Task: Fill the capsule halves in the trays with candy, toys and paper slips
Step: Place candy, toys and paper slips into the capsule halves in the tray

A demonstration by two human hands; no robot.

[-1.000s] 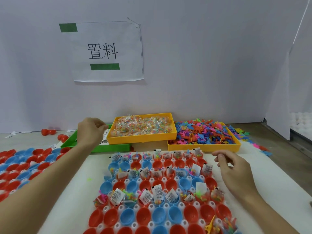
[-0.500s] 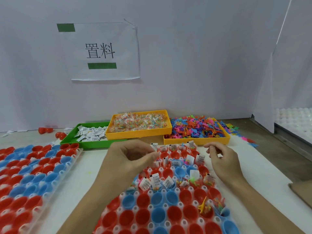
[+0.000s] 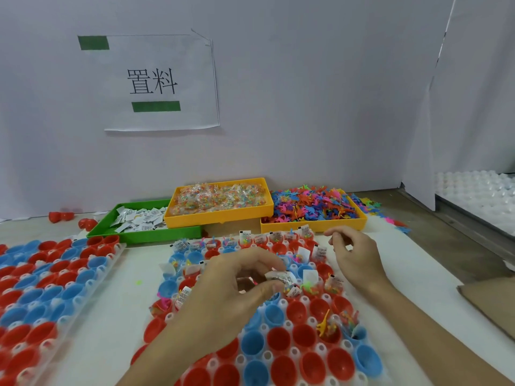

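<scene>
A small white printed paper slip (image 3: 281, 278), fetched from the green plastic bin (image 3: 145, 235) behind the white tray of red and blue capsule halves (image 3: 278, 355), is now being pinched by the left hand (image 3: 234, 291) over the tray's middle rows, while the right hand (image 3: 356, 260) is being hovered loosely curled and empty beside the tray's right edge.

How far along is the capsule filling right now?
Done: the far rows of the middle tray hold candy, toys and slips. In hand: the left hand pinches paper slips over the middle rows. Left: its near rows and the whole left tray sit empty.
</scene>
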